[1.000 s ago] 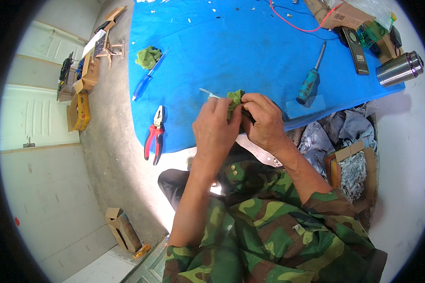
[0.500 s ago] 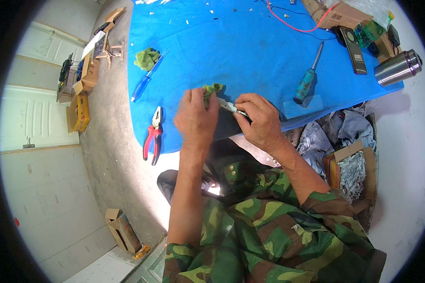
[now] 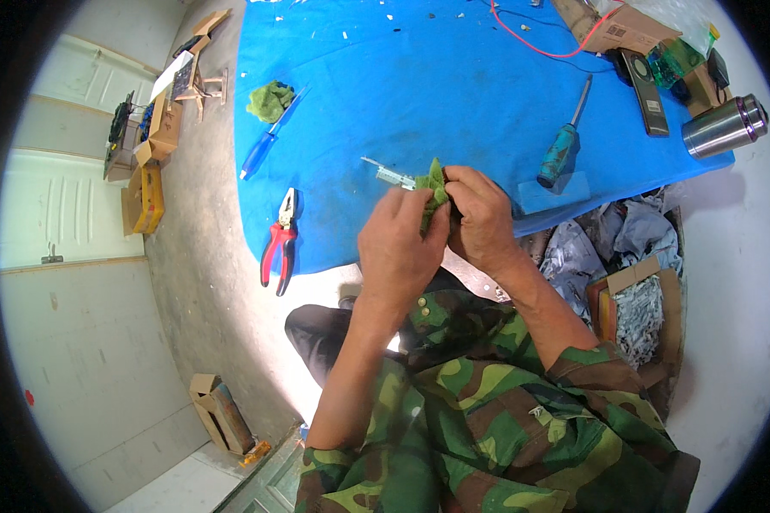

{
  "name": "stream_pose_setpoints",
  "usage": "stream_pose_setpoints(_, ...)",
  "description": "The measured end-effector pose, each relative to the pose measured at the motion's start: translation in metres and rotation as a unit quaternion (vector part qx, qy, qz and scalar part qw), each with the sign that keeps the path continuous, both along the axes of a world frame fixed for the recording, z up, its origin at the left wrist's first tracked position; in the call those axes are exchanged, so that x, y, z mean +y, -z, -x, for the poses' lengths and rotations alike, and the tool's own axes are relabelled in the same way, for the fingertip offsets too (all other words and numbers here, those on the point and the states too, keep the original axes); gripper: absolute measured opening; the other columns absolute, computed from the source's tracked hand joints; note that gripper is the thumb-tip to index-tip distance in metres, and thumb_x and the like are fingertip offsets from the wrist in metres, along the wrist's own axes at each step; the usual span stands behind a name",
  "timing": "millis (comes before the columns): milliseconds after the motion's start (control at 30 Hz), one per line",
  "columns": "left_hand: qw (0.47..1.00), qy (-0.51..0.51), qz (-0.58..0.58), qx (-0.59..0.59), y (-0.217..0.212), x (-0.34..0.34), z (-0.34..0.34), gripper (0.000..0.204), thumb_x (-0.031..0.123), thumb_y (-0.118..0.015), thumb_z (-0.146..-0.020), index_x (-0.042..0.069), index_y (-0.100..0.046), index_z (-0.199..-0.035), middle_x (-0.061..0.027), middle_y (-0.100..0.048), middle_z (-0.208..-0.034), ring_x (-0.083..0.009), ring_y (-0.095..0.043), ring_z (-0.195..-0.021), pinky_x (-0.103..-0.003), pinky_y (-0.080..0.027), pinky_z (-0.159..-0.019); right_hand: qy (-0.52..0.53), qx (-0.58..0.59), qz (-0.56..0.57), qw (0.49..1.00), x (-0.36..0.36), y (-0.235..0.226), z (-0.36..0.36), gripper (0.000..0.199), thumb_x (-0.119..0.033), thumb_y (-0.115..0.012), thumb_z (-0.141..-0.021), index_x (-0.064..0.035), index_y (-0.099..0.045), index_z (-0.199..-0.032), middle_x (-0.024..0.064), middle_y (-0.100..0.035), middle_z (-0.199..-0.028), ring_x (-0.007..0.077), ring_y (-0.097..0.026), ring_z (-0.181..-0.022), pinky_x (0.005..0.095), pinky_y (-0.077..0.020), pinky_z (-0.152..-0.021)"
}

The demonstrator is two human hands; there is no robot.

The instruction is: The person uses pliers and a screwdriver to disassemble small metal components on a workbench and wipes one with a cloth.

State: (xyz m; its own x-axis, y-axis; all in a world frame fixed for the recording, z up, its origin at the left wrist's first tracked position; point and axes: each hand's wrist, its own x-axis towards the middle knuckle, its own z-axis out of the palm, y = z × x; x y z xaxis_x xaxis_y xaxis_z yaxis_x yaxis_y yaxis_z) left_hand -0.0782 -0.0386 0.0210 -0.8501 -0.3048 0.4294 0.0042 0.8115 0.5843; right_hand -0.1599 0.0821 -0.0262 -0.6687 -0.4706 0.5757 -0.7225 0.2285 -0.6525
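Over the near edge of the blue-covered table, my left hand (image 3: 405,241) is closed on a green cloth (image 3: 433,184), pinched around a thin whitish strip-shaped part (image 3: 392,176). The part's narrow end sticks out to the left past my fingers. Close against the cloth, my right hand (image 3: 485,218) is closed with curled fingers at the part's other end, which is hidden. Red-handled pliers (image 3: 280,242) lie to the left of my hands, and a teal-handled screwdriver (image 3: 563,147) to their right.
On the table's left lie a blue-handled screwdriver (image 3: 269,137) and another green cloth (image 3: 271,102). A steel flask (image 3: 725,126), a dark slab-like device (image 3: 643,91) and a cardboard box (image 3: 620,30) stand far right. Below the right edge, a carton (image 3: 669,316) holds shredded scraps.
My left hand has moved right along the part with the cloth, close to my right hand. The part's left end now shows. My right hand has shifted slightly right.
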Motion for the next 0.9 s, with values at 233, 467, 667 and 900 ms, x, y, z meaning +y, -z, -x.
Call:
stream_pose_setpoints(233, 0.997, -0.033, 0.051, -0.051, 0.005, -0.01, 0.007, 0.018, 0.014, -0.077, -0.085, 0.002, -0.068, -0.096, -0.0162, -0.068, -0.09, -0.0384, -0.068, -0.081, -0.046, -0.053, -0.067, -0.003, -0.009, 0.014, 1.0, -0.002, -0.001, 0.0, 0.02, 0.003, -0.074, -0.076, 0.0006, -0.066, -0.093, 0.0132, -0.068, -0.104, 0.0365, -0.066, -0.093, 0.0441, -0.0534, -0.077)
stream_pose_setpoints(467, 0.987, -0.108, 0.095, -0.074, 0.005, -0.017, 0.02, 0.02, 0.022, -0.077, -0.086, 0.006, -0.068, -0.094, -0.0139, -0.069, -0.09, -0.0388, -0.068, -0.079, -0.047, -0.053, -0.064, -0.005, -0.013, 0.017, 1.0, -0.003, 0.003, 0.001, 0.022, 0.002, -0.076, -0.074, -0.0007, -0.065, -0.093, 0.0116, -0.067, -0.103, 0.0352, -0.065, -0.091, 0.0437, -0.0532, -0.076)
stream_pose_setpoints(667, 0.974, -0.165, 0.147, -0.048, 0.014, -0.039, 0.025, 0.021, 0.023, -0.078, -0.087, 0.005, -0.069, -0.095, -0.0149, -0.07, -0.088, -0.0389, -0.069, -0.078, -0.046, -0.053, -0.065, -0.01, -0.016, 0.002, 1.0, -0.001, 0.0, 0.0, 0.022, 0.0, -0.077, -0.075, -0.0012, -0.064, -0.093, 0.0108, -0.066, -0.103, 0.0339, -0.065, -0.091, 0.0434, -0.0529, -0.077)
stream_pose_setpoints(900, 0.982, -0.15, 0.116, -0.006, 0.014, -0.053, 0.023, 0.021, 0.021, -0.077, -0.088, 0.004, -0.07, -0.096, -0.0155, -0.069, -0.089, -0.0382, -0.068, -0.077, -0.045, -0.053, -0.067, -0.007, -0.018, 0.003, 1.0, -0.002, -0.003, -0.002, 0.021, -0.001, -0.076, -0.077, -0.0013, -0.064, -0.094, 0.0102, -0.066, -0.103, 0.033, -0.065, -0.091, 0.0433, -0.0528, -0.077)
